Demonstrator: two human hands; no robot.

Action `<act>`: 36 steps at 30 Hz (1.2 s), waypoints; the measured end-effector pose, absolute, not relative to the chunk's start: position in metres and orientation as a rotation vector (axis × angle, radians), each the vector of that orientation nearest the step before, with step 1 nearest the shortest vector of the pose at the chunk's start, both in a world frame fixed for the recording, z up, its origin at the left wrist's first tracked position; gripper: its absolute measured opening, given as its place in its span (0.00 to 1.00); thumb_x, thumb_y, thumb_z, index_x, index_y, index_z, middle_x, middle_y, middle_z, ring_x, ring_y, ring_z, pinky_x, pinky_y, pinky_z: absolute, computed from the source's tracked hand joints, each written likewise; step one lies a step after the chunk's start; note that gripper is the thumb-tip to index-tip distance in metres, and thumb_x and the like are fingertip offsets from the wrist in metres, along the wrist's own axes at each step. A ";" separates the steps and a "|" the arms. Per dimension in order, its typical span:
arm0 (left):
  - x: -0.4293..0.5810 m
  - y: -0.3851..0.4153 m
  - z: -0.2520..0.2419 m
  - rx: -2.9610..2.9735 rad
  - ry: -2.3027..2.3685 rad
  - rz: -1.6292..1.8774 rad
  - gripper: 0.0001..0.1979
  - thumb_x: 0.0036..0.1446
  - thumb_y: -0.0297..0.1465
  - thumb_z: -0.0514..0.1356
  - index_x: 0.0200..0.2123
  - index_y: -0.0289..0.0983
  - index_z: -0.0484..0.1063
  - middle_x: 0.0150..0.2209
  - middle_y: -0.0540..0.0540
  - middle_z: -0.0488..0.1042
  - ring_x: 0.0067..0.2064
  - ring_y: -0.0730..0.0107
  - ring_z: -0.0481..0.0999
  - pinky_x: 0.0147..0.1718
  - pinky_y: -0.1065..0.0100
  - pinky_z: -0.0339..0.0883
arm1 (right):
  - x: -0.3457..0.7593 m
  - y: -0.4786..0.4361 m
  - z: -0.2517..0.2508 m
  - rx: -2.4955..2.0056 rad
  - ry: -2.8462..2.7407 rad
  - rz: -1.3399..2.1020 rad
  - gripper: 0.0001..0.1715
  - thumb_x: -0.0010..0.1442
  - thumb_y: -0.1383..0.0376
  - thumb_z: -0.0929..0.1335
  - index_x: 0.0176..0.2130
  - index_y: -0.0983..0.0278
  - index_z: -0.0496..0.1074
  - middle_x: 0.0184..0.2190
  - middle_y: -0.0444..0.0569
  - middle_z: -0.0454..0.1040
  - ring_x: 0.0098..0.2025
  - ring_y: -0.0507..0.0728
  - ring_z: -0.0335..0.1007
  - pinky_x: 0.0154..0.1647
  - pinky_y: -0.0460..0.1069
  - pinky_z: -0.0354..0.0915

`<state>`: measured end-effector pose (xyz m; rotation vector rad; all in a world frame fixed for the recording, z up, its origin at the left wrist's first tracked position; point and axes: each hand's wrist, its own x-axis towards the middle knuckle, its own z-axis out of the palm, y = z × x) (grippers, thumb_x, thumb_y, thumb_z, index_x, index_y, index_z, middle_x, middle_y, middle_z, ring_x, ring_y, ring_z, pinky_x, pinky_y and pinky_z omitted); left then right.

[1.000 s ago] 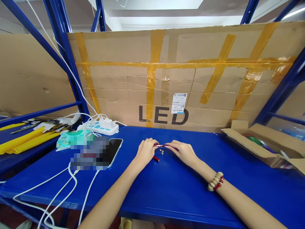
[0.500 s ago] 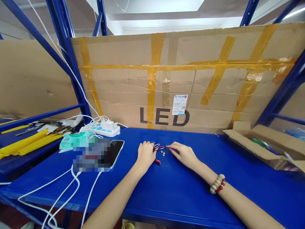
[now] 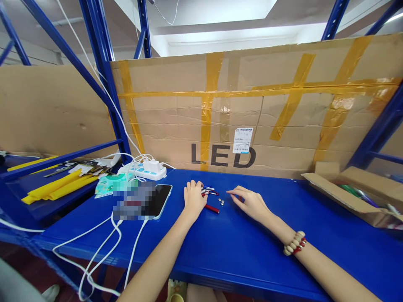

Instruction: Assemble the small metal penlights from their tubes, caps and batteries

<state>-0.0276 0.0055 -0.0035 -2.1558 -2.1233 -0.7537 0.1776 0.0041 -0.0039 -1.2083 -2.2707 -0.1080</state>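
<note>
My left hand (image 3: 194,197) rests on the blue table with its fingers bent round a small bunch of pen parts (image 3: 206,191), red, silver and blue. Which parts it grips and which only lie against it is partly hidden by the fingers. A red pen barrel (image 3: 213,209) pokes out from below this hand, lying on the table. To the right are small shiny silver pieces (image 3: 221,202). My right hand (image 3: 252,203) hovers low beside them, index finger stretched leftward and thumb apart, nothing visible between the fingertips.
Left of my arm lies a phone (image 3: 159,199) with white cables (image 3: 135,247) trailing over the front edge. Behind it is a white power strip (image 3: 147,171). An open cardboard box (image 3: 346,195) with pens stands at right. A large cardboard sheet (image 3: 176,126) closes the back.
My right fingertips have come away from the red pen piece they touched and moved slightly right. More of the red barrel shows beneath my left hand. The whole view has shifted a little.
</note>
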 end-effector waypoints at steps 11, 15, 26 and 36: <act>-0.028 0.004 -0.007 -2.223 -2.193 -0.957 0.15 0.53 0.32 0.57 0.44 0.36 0.67 0.47 0.40 0.69 0.51 0.57 0.65 0.49 0.58 0.57 | 0.186 0.008 -0.009 -1.175 -2.244 -0.070 0.17 0.61 0.61 0.58 0.41 0.57 0.74 0.35 0.45 0.75 0.25 0.50 0.68 0.24 0.45 0.63; -0.025 0.001 -0.006 -2.259 -2.137 -1.067 0.13 0.54 0.31 0.55 0.43 0.37 0.68 0.46 0.40 0.70 0.52 0.59 0.65 0.50 0.59 0.58 | 0.189 0.011 -0.014 -1.192 -2.213 -0.045 0.16 0.61 0.61 0.59 0.41 0.57 0.74 0.32 0.45 0.73 0.23 0.49 0.66 0.24 0.45 0.64; -0.016 -0.005 -0.004 -2.405 -2.007 -1.218 0.12 0.52 0.27 0.54 0.41 0.38 0.68 0.46 0.43 0.70 0.52 0.61 0.65 0.50 0.59 0.58 | 0.194 0.018 -0.014 -1.183 -2.127 0.028 0.15 0.57 0.61 0.61 0.40 0.59 0.74 0.34 0.47 0.73 0.22 0.49 0.65 0.22 0.46 0.65; -0.010 -0.011 0.000 -2.507 -1.909 -1.315 0.10 0.52 0.25 0.54 0.38 0.38 0.69 0.44 0.44 0.70 0.49 0.63 0.66 0.50 0.61 0.59 | 0.199 0.023 -0.017 -1.181 -2.032 0.051 0.15 0.56 0.60 0.63 0.39 0.62 0.75 0.33 0.49 0.72 0.23 0.49 0.64 0.22 0.45 0.65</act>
